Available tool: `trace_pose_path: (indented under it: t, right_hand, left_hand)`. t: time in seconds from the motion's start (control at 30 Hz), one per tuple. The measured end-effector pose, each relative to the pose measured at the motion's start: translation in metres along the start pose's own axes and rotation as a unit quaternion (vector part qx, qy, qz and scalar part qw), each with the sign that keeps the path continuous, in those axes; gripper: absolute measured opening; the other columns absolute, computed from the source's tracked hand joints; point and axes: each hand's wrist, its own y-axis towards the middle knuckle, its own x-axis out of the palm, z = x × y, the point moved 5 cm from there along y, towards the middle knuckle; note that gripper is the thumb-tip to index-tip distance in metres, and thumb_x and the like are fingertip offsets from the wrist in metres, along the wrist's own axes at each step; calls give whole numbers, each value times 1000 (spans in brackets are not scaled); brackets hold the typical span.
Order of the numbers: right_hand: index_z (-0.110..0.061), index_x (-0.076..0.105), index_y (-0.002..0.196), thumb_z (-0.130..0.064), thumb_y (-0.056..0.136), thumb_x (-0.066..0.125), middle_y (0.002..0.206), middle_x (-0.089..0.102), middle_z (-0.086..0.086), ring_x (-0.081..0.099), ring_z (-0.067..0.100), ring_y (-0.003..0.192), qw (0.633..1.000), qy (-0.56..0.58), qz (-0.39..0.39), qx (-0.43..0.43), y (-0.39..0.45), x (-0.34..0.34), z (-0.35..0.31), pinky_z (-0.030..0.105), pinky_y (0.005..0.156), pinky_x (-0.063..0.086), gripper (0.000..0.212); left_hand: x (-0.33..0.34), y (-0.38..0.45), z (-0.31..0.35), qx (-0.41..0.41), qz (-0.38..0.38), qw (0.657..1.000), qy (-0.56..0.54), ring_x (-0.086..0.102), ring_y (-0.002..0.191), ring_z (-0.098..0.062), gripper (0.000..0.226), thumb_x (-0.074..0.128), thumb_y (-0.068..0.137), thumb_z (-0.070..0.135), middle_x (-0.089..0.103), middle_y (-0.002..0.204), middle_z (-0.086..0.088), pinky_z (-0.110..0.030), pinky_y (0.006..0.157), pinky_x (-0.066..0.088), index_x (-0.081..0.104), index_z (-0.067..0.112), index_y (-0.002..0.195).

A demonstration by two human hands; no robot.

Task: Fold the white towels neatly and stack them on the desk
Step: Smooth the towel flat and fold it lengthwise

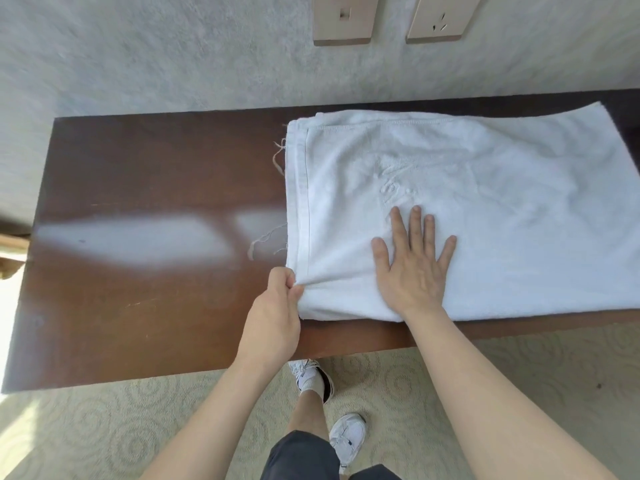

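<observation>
Towel [485,209] long axis L-R.

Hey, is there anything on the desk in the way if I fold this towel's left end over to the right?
Nothing visible blocks it. The left hand already pinches the white towel at its near left corner, and only the right hand lies flat on top; it would need to lift. The desk shows only loose threads.

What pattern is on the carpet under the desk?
Pale beige carpet with a swirl pattern, head view.
</observation>
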Motion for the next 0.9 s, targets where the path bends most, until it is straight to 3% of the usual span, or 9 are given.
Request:
trace_pose_path:
  t: [0.13,0.3,0.37,0.43,0.57,0.63,0.73,0.8,0.9]
  right_hand:
    - [-36,-16,156,-66,97,-3,167,-18,-3,-19,18,154,1000,-13,7,-14,-3,0,1,58,121,-13,68]
    - [-34,-9,159,-66,99,2,168,-13,0,-15,21,154,999,1,19,-31,-2,-2,6,57,122,-9,69]
    - [-33,-8,160,-66,98,3,169,-12,1,-14,22,155,999,1,25,-31,0,-5,11,56,122,-8,70]
    - [-33,-8,160,-65,99,3,168,-13,1,-16,22,154,999,7,25,-26,10,-10,18,55,123,-10,70]
    - [-33,-6,160,-64,98,6,169,-13,0,-15,23,155,999,3,39,-13,39,-27,33,53,123,-10,70]
    - [-32,-4,160,-63,99,8,169,-11,1,-14,23,155,999,-5,46,-11,59,-37,41,52,123,-10,70]
    - [-33,-5,160,-62,99,9,169,-12,0,-13,23,155,998,-8,58,-6,93,-49,51,51,124,-10,69]
    - [-32,-4,160,-60,100,11,169,-11,0,-12,24,155,997,-2,74,-3,117,-55,57,50,124,-9,68]
    - [-31,-2,161,-58,102,13,169,-9,2,-11,23,155,996,24,85,27,143,-55,65,51,125,-6,67]
  left_hand:
    - [2,3,-8,11,36,994,103,54,73,-34,13,49,102,17,53,70,1,-43,66,40,40,20,94]
    - [0,7,2,-18,88,994,67,50,86,-26,16,58,90,13,56,92,3,-38,77,40,48,16,102]
    - [1,12,16,41,139,982,123,49,96,-25,27,61,85,19,55,105,-1,-32,85,36,53,12,111]
    - [12,25,35,103,149,969,169,50,109,-26,37,62,84,28,56,118,-5,-34,90,34,56,15,117]
    - [56,65,74,214,41,960,173,45,136,-31,38,51,95,29,52,142,-9,-41,108,36,55,20,132]
    - [77,89,88,237,-18,948,210,32,147,-31,46,37,99,33,43,154,-11,-41,117,26,50,22,142]
    - [98,127,101,247,-90,920,291,2,155,-27,56,25,103,41,10,168,-10,-39,124,0,27,27,157]
    - [106,150,110,266,-95,903,324,-7,155,-24,58,20,103,45,0,168,-8,-37,123,-9,16,29,159]
    - [117,182,123,292,-99,882,357,-8,155,-23,61,19,104,49,-2,169,-6,-39,124,-10,8,30,160]
